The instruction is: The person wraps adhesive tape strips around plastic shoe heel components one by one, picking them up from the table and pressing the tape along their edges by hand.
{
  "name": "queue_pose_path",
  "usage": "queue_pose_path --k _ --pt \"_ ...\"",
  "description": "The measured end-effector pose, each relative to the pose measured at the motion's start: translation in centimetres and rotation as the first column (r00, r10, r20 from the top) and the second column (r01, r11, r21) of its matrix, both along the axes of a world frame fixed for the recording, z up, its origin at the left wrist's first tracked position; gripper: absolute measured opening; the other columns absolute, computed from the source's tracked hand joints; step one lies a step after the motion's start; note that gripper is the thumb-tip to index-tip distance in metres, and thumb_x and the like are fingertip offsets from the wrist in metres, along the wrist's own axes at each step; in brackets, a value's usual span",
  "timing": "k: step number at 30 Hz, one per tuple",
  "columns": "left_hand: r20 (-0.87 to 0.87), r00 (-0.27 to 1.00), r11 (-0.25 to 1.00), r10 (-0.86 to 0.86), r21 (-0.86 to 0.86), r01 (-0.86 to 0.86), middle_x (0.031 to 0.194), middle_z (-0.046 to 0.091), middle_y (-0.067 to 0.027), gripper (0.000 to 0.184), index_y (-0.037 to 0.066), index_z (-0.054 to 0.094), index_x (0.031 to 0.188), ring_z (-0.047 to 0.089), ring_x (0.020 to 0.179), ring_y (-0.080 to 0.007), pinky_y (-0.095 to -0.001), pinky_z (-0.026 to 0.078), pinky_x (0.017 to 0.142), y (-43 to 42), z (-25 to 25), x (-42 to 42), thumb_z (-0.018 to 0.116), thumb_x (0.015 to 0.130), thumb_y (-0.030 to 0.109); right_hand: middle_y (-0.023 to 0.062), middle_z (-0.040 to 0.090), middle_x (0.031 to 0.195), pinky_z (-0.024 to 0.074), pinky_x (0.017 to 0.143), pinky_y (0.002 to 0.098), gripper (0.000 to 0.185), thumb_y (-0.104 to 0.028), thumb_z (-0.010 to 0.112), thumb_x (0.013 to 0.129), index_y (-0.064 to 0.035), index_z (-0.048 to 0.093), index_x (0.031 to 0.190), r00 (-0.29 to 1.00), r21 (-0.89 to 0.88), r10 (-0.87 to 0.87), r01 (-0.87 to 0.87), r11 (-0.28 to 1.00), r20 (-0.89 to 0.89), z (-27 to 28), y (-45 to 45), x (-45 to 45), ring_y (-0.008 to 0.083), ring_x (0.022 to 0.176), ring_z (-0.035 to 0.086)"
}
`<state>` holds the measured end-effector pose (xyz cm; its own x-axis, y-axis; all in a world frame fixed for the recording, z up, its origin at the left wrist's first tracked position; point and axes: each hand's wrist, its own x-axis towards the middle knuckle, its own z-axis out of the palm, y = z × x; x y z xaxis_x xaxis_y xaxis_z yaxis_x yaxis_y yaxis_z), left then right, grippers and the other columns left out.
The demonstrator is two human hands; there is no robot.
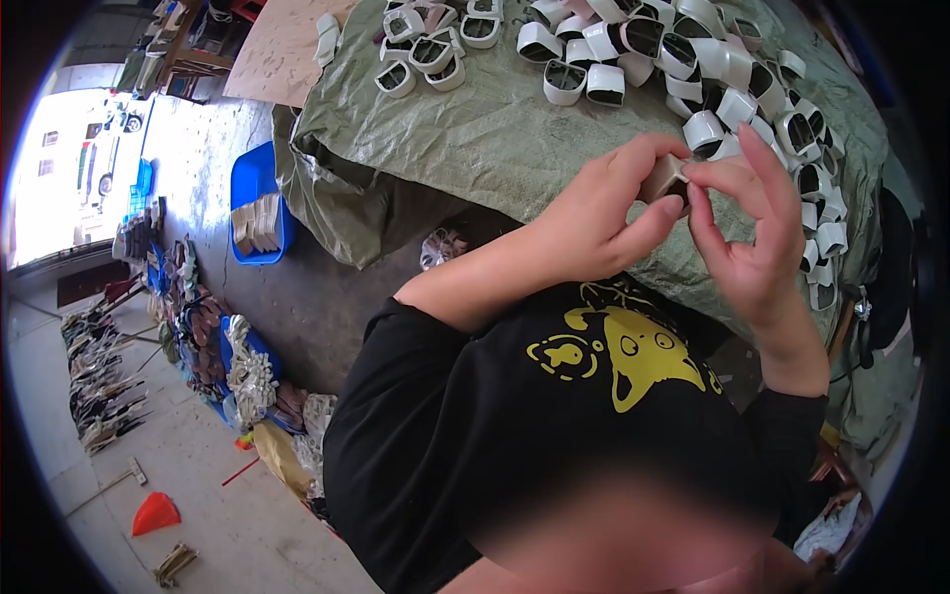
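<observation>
Close in front of my chest, my left hand (pixel 606 203) is closed around a small beige looped strap piece (pixel 661 180) with a dark inside. My right hand (pixel 750 213) pinches the piece's right edge between thumb and index finger, its other fingers raised. Beyond my hands, many similar white looped strap pieces (pixel 604 84) with dark linings lie heaped on a green woven sheet (pixel 435 139). A smaller cluster of white loops (pixel 432 54) sits toward the left of the sheet. The heap runs down the right side, partly behind my right hand.
The sheet drapes over the table edge at left. On the floor stand a blue bin (pixel 259 173) with beige stacked pieces, a heap of shoe-like parts (pixel 252 381), and an orange-red dustpan-like object (pixel 156 514). A wooden board (pixel 282 49) lies at the table's upper left.
</observation>
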<state>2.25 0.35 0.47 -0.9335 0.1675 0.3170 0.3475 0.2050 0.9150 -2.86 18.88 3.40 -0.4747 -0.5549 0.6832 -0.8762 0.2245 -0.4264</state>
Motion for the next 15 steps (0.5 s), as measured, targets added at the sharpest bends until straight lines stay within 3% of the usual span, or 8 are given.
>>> queue_pose_path --k 5,6,8,9,12,13,15 --pt "0.065 0.997 0.998 -0.045 0.036 0.043 0.088 0.064 -0.0174 0.029 0.0 0.05 0.118 0.065 0.077 -0.0318 -0.0388 0.051 0.068 -0.1 0.3 0.1 0.058 0.091 0.006 0.0054 0.072 0.092 0.0484 0.082 0.0294 0.068 0.01 0.072 0.078 0.0016 0.045 0.14 1.0 0.019 0.008 -0.009 1.0 0.024 0.7 -0.1 0.3 0.0186 0.078 0.066" --pt "0.064 0.997 0.998 -0.046 0.036 0.044 0.088 0.064 -0.0174 0.029 0.0 0.05 0.118 0.065 0.077 -0.0318 -0.0388 0.051 0.068 -0.1 0.3 0.1 0.058 0.091 0.006 0.0044 0.071 0.091 0.0481 0.082 0.029 0.063 0.007 0.072 0.08 0.0012 0.048 0.137 0.972 -0.04 0.021 -0.012 0.999 0.234 0.9 0.0 0.2 0.0174 0.079 0.065" --pt "-0.029 0.999 0.999 -0.012 -0.031 0.011 0.087 0.064 -0.0175 0.036 -0.002 0.047 0.126 0.066 0.077 -0.0318 -0.0395 0.051 0.069 0.1 0.0 0.1 0.057 0.092 0.005 0.0024 0.069 0.089 0.0475 0.082 0.0281 0.052 0.002 0.072 0.083 0.0005 0.054 0.132 0.788 -0.155 0.083 0.016 0.988 0.61 1.2 0.1 0.1 0.0149 0.081 0.063" --pt "-0.077 0.997 0.998 0.003 -0.064 -0.008 0.087 0.064 -0.0175 0.039 -0.003 0.046 0.129 0.066 0.077 -0.0318 -0.0399 0.052 0.069 0.1 -0.1 0.1 0.057 0.093 0.005 0.0024 0.069 0.089 0.0475 0.082 0.0281 0.052 0.002 0.072 0.083 0.0005 0.054 0.132 0.788 -0.154 0.083 0.016 0.988 0.61 1.1 0.2 -0.4 0.0149 0.081 0.063" --pt "-0.11 0.993 0.999 -0.042 -0.022 0.04 0.086 0.064 -0.0178 0.054 -0.005 0.034 0.142 0.066 0.077 -0.0322 -0.0402 0.052 0.071 0.4 -0.5 0.0 0.057 0.094 0.005 0.0007 0.064 0.09 0.0462 0.079 0.0264 0.035 -0.005 0.072 0.086 -0.0031 0.064 0.12 0.504 -0.199 0.261 -0.174 0.964 0.823 0.3 1.1 -2.7 0.0131 0.085 0.059" --pt "-0.125 0.99 0.998 -0.062 -0.001 0.063 0.086 0.063 -0.018 0.062 -0.006 0.027 0.148 0.066 0.077 -0.0324 -0.0404 0.052 0.071 0.4 -0.7 0.1 0.058 0.095 0.005 0.0007 0.064 0.09 0.0462 0.079 0.0264 0.035 -0.005 0.072 0.086 -0.0031 0.064 0.12 0.504 -0.198 0.261 -0.175 0.964 0.824 0.3 1.1 -2.7 0.0131 0.085 0.059" --pt "-0.085 0.992 0.995 -0.095 0.01 0.096 0.086 0.063 -0.0181 0.068 -0.006 0.02 0.15 0.066 0.078 -0.0322 -0.0401 0.052 0.071 -0.1 -0.8 0.2 0.058 0.096 0.006 0.0012 0.061 0.092 0.0457 0.078 0.0268 0.028 -0.006 0.071 0.088 -0.0046 0.067 0.115 0.645 -0.087 0.209 -0.215 0.973 0.736 0.2 0.8 -2.7 0.0142 0.087 0.057"
